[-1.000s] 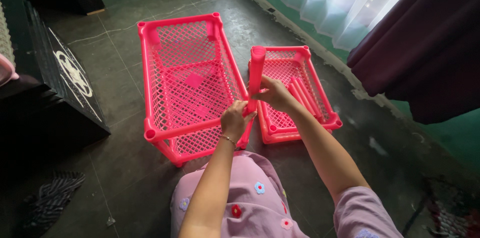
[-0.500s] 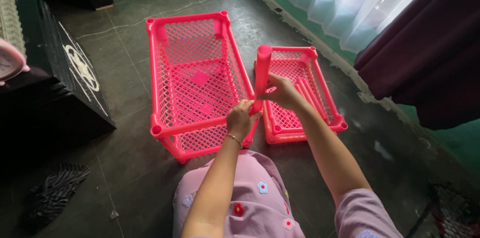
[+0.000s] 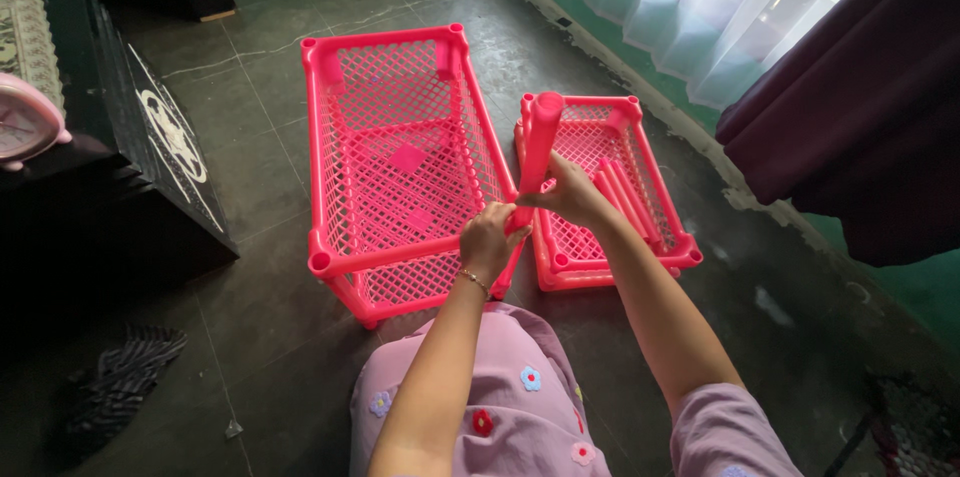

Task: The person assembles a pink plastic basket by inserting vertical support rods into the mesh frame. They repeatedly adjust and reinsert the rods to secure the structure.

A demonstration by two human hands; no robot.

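Note:
A pink plastic tube point(image 3: 539, 142) stands upright at the near right corner of a stacked pink lattice rack point(image 3: 345, 257). My left hand point(image 3: 489, 242) grips the tube's lower end at that corner. My right hand point(image 3: 570, 194) is closed around the tube a little higher up. A single pink lattice tray point(image 3: 688, 252) lies on the floor just right of the rack, with more pink tubes point(image 3: 626, 199) lying inside it.
A dark cabinet point(image 3: 110, 187) with a pink alarm clock point(image 3: 25, 122) stands at the left. A striped cloth point(image 3: 125, 377) lies on the floor near it. White sheer curtain point(image 3: 690, 7) and dark maroon curtain point(image 3: 860, 107) hang at the right.
The view has shifted slightly, so the rack and tray sit a bit further right in frame. Both hands keep their hold on the upright tube at the rack's corner.

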